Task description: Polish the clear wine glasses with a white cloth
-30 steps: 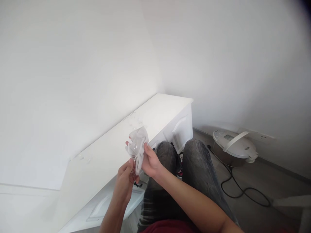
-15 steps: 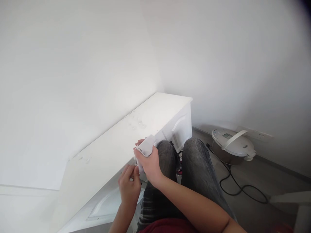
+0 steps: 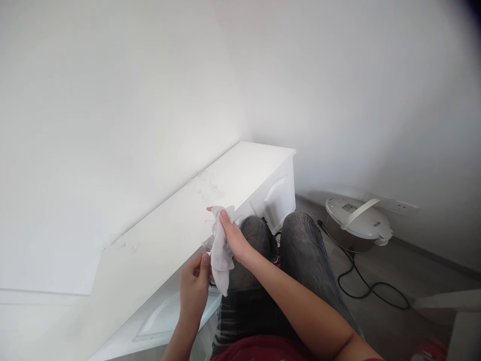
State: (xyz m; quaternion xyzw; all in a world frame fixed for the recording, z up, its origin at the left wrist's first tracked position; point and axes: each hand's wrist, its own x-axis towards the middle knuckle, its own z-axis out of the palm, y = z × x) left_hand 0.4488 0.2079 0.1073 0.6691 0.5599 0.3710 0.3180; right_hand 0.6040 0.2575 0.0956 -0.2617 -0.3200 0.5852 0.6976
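Up goes the right hand (image 3: 232, 239) a touch since half a second back, and the white cloth (image 3: 220, 250), bunched tight against the knuckles then, now hangs down in a long fold below the palm. Thumb and fingers are pinched shut on the cloth's top end, one fingertip poking out past it toward the white cabinet (image 3: 169, 235).

Lower centre of the frame, the left hand (image 3: 193, 291) sits just beneath, thumb and fingers closed near the cloth's hanging edge. Something small and clear seems to be caught there under the fabric, though it is too washed out to name, and I cannot tell whether the left fingers grip it or the cloth itself. It reads like a wiping stroke mid-way, the cloth being drawn along whatever the left hand steadies.

Below both hands, grey jeans (image 3: 300, 260) fill the centre bottom, knees pointing at the cabinet front, with a strip of red shirt (image 3: 263, 351) at the very bottom edge.

Further out, the cabinet top runs from lower left up to centre frame, with a few small clear bits (image 3: 208, 188) lying on it just beyond the hands. Right of centre, on the grey floor (image 3: 398, 281), a rice cooker (image 3: 356, 225) stands by the wall, its black cord (image 3: 368, 288) looping across the boards. White wall (image 3: 150, 90) fills the rest.
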